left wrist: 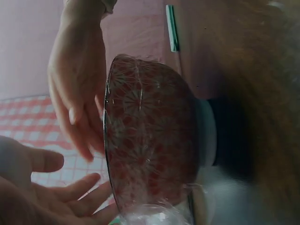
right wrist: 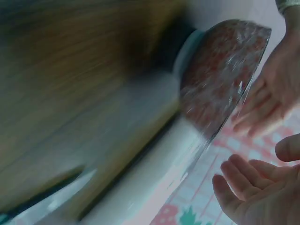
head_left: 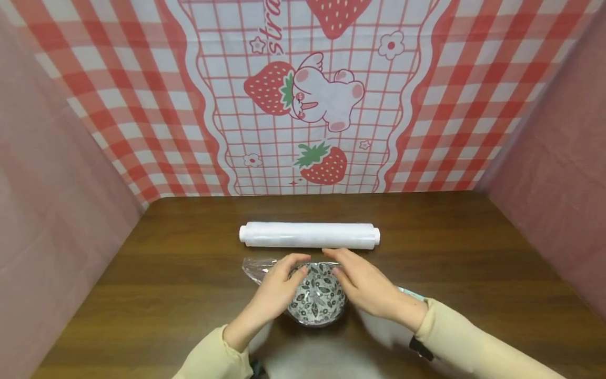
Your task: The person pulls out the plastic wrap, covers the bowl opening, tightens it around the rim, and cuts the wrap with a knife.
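A bowl (head_left: 316, 302) with a dark leaf pattern inside and a reddish patterned outside (left wrist: 150, 126) stands on the table in front of me. Clear cling film (head_left: 254, 269) covers it, clinging to its outer wall, with a loose flap sticking out at the far left. My left hand (head_left: 276, 289) is at the bowl's left rim, fingers extended and slightly bent. On the opposite side, my right hand (head_left: 362, 281) hovers by the right rim with its fingers loosely stretched. Both wrist views show the palms facing the bowl, nothing gripped.
Behind the bowl lies a white roll of cling film (head_left: 310, 235), crosswise on the brown wooden table (head_left: 180, 252). A narrow green-and-white object (left wrist: 172, 28) lies to the right, mostly behind my right forearm in the head view. A strawberry-print checked cloth (head_left: 312, 105) hangs at the back.
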A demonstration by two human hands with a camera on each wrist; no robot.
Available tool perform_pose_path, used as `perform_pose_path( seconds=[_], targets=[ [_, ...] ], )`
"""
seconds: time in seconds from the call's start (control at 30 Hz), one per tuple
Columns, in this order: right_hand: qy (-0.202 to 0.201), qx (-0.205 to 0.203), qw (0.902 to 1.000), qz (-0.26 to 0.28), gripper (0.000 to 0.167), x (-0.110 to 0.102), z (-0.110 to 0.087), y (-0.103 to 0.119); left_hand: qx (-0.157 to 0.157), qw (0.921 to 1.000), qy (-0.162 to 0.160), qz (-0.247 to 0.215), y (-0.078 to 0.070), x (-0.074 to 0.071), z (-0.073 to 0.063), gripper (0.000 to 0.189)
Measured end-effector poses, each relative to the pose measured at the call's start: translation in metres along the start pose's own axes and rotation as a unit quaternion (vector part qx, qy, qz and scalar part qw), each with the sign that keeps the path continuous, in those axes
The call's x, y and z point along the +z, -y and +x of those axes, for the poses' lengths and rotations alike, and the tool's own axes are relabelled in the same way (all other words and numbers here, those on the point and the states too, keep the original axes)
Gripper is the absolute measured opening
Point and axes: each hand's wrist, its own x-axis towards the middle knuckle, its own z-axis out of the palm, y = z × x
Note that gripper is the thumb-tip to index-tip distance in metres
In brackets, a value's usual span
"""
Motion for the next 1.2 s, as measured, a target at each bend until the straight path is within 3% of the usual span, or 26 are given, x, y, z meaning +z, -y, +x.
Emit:
perform_pose_path(
  seconds=[0.13, 0.37, 0.53, 0.7, 0.8, 0.9, 1.0, 1.13, 1.2],
  targets=[
    [0.016, 0.005, 0.9995, 0.028, 0.044, 0.011, 0.006, 0.007, 0.015, 0.9988, 0.033, 0.034, -0.001, 0.005, 0.004, 0.037],
    [0.036, 0.042, 0.9956, 0.075, 0.047, 0.026, 0.008, 0.006, 0.01, 0.9994, 0.019, 0.028, 0.008, 0.009, 0.006, 0.037],
    [0.025, 0.065, 0.9896, 0.125, 0.045, 0.033, 0.011, 0.005, -0.002, 0.9998, 0.011, -0.014, 0.013, 0.009, 0.007, 0.035],
    [0.007, 0.107, 0.9771, 0.184, 0.042, 0.04, 0.009, 0.003, -0.027, 0.9964, -0.004, -0.081, 0.017, 0.014, 0.007, 0.037],
    [-0.011, 0.135, 0.9652, 0.224, 0.038, 0.044, 0.009, 0.002, -0.046, 0.9898, -0.023, -0.133, 0.019, 0.017, 0.008, 0.037],
    [-0.034, 0.157, 0.9501, 0.268, 0.034, 0.047, 0.01, 0.001, -0.064, 0.9772, -0.042, -0.198, 0.021, 0.02, 0.009, 0.037],
    [-0.059, 0.189, 0.922, 0.333, 0.032, 0.05, 0.01, 0.001, -0.086, 0.9651, -0.058, -0.241, 0.021, 0.022, 0.009, 0.036],
    [-0.097, 0.221, 0.8792, 0.411, 0.033, 0.053, 0.011, 0.002, -0.117, 0.9575, -0.072, -0.254, 0.024, 0.026, 0.01, 0.036],
    [-0.113, 0.225, 0.8673, 0.429, 0.034, 0.054, 0.012, 0.003, -0.134, 0.9537, -0.079, -0.257, 0.025, 0.027, 0.01, 0.036]
  ],
)
